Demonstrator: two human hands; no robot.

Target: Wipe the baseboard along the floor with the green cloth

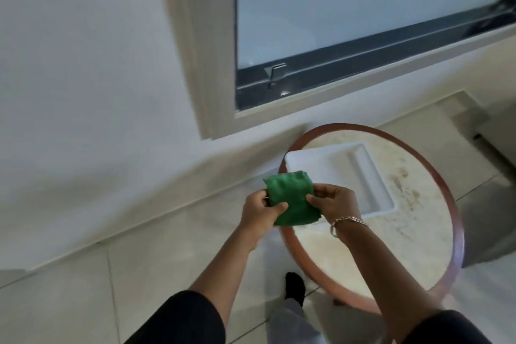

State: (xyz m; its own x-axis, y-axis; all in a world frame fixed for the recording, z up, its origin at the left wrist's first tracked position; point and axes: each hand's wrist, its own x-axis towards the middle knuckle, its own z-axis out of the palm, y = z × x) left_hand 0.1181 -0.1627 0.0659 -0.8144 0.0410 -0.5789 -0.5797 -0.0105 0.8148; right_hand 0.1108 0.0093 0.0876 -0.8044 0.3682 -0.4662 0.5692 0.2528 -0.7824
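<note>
A folded green cloth is held in the air between both hands, above the left rim of a round table. My left hand pinches its left edge and my right hand pinches its right edge; a chain bracelet sits on the right wrist. The white baseboard runs along the foot of the wall, from lower left up toward the table, where the table hides it. It lies well below and to the left of the cloth.
A round table with a wooden rim and pale stone top stands right of centre, carrying a white tray. A window is set in the wall above. Pale floor tiles lie below; my foot in a dark sock stands by the table.
</note>
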